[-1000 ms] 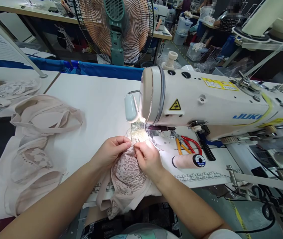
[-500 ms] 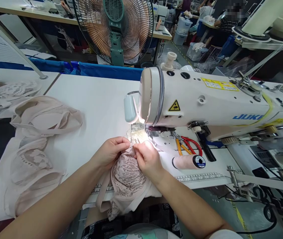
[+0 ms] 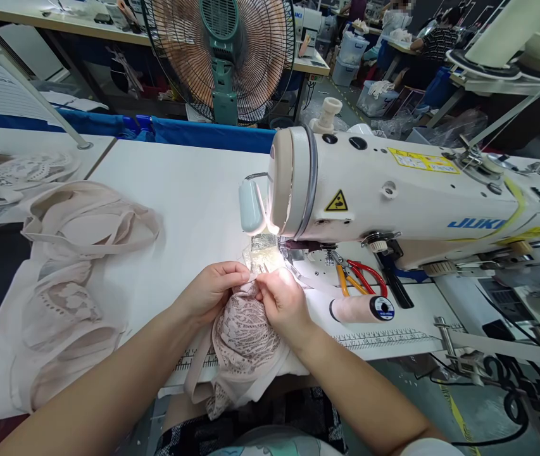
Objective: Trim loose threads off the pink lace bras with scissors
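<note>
The pale pink lace garment [image 3: 245, 335] lies bunched at the front edge of the desk [image 3: 179, 183], its lower part hanging over toward the person's lap and its top end just in front of the lit needle area of the sewing machine [image 3: 359, 183]. Both hands are on that top end. The left hand [image 3: 215, 288] has thumb and forefinger brought together on the edge, a narrow pinch with no gap to be seen. The right hand [image 3: 283, 304] has a similar closed grip just beside it, with fingers curled down on the lace. The 2 grips nearly meet.

The step in hand looks like lining up the edge by the needle. Whether the needle is in the cloth cannot be told. The next move seems to call for the 2 layers held even and flat, fingertips clear of the needle, and the hanging part left slack so it does not drag.

Right of the hands lie a spool of pink thread [image 3: 352, 309], an orange-handled tool [image 3: 342, 280] and a red-handled tool [image 3: 374, 271]. Well to the left, similar garments [image 3: 94, 234] lie heaped. Beyond the desk stands a large fan [image 3: 225, 57].
</note>
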